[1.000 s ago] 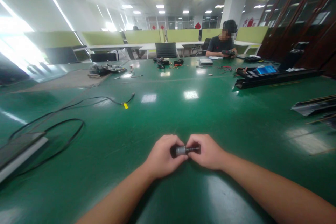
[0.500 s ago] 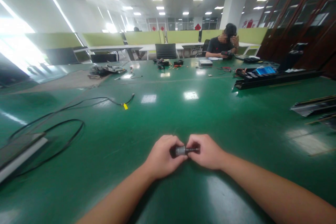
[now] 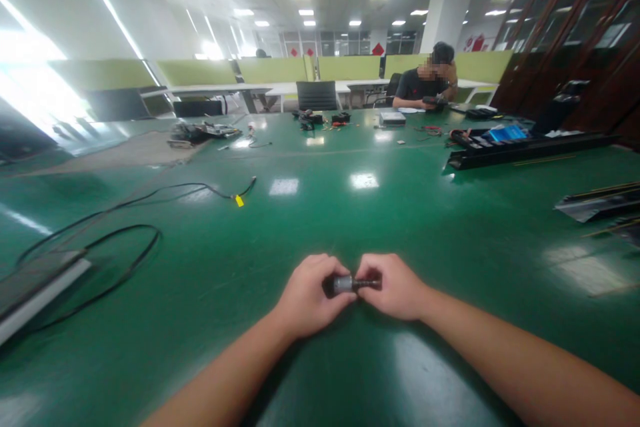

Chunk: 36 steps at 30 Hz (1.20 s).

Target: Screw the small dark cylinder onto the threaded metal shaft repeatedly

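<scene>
Between my two hands, just over the green table (image 3: 320, 220), lies a small silver cylinder (image 3: 343, 283) with a thin dark shaft (image 3: 367, 284) pointing right. My left hand (image 3: 311, 297) curls round the cylinder, thumb below and fingers above; its left end is dark and in the shadow of the palm. The fingertips of my right hand (image 3: 394, 287) close on the shaft, with the thumb near the joint between shaft and cylinder. Fingers hide part of the shaft. The piece is too small and blurred to tell its exact kind.
A black cable (image 3: 150, 233) with a yellow tag (image 3: 239, 201) loops at left beside a flat device (image 3: 45, 287). Metal channels (image 3: 530, 150) lie at right. Electronic parts (image 3: 205, 132) sit far back. Across the table sits a person (image 3: 420, 88) in a dark shirt.
My hands keep the same grip on the cylinder and shaft, with almost no movement. The person across the table has shifted their head and raised hand slightly.
</scene>
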Motion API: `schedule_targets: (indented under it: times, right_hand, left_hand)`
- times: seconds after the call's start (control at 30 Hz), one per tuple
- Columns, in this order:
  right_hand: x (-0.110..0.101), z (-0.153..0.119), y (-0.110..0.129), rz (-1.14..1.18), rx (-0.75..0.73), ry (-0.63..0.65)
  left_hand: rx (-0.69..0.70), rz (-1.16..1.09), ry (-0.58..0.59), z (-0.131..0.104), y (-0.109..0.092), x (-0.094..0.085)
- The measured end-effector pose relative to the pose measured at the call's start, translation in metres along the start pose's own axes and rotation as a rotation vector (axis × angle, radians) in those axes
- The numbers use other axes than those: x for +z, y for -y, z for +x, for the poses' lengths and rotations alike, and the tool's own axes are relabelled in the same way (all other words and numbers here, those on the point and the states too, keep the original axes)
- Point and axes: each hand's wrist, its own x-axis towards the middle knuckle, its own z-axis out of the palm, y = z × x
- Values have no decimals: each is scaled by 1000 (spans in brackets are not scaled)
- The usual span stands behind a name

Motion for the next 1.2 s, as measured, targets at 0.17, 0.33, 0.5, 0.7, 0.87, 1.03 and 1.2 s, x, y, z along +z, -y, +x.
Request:
schedule_targets:
  times: [0.17,0.33,0.5,0.7,0.87,1.03,1.2]
  right_hand:
    - [-1,0,0,4,-4,-5]
    - [-1,0,-1,11,5,-5]
    - [0,0,-2,21,11,-4]
    - [1,1,-4,9,12,-5]
    - [0,1,-4,26,17,-2]
    - [-2,0,-3,14,18,-1]
    - [-3,0,-2,5,26,6]
  left_hand:
    - [2,-8,-4,-1,0,-1]
    - [-2,-8,-18,-1,0,-1]
    - [3,-3,-22,0,1,0]
    - [1,7,-24,0,1,0]
    - [1,18,-26,0,2,0]
    - [14,10,-32,0,3,0]
    - [12,11,-31,1,1,-1]
